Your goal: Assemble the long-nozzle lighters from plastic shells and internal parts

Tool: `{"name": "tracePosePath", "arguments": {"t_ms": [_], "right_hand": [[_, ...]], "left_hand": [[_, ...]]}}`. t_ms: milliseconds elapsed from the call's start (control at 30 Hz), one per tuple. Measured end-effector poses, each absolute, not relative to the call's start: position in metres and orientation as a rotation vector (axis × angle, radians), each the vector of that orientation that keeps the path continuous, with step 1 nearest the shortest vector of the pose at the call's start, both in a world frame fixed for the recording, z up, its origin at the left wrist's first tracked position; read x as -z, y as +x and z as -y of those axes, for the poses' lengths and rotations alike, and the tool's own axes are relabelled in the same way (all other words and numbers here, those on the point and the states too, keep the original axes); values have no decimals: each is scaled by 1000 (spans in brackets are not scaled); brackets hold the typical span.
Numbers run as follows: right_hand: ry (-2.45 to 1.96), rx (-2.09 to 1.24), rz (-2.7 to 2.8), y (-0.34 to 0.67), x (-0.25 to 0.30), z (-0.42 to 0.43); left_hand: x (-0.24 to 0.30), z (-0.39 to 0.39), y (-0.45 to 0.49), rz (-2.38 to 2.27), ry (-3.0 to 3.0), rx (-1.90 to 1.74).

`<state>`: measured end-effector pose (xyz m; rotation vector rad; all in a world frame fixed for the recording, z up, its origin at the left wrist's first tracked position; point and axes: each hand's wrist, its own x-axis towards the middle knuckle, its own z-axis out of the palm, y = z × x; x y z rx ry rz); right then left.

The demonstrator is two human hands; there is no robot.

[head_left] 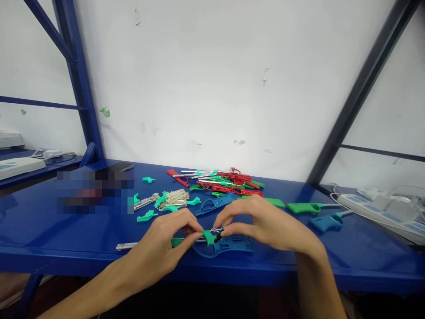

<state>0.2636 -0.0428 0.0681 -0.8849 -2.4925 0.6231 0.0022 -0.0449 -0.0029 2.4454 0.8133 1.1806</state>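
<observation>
My left hand (172,241) is closed in a pinch at the left end of a small green trigger piece (209,238). A thin metal rod runs leftward behind that hand, and its flat silver end (126,246) shows beyond the wrist. My right hand (259,221) pinches a small black part (218,235) with a pale wire looped at it, right against the trigger piece. Below both hands, a blue lighter casing half (235,244) lies with its hollow side up near the table's front edge. My fingers partly cover it.
Beyond my hands lie loose green triggers (146,216), a pile of metal-and-cream parts (175,198), another blue casing half (217,204) and heaped red casings (229,188) with rods. Assembled-looking green (303,208) and blue (327,222) lighters lie right. White power strips (372,212) flank the table.
</observation>
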Motion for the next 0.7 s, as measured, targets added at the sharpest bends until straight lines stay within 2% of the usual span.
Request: {"name": "tracePosePath", "arguments": {"t_ms": [467,700], "right_hand": [[-962,-597,2454,259,-65,40],[-990,-649,2451,259,-64,40]], "left_hand": [[11,49,1,-790,2642,-1084],[14,47,1,-741,2679,-1153]]}}
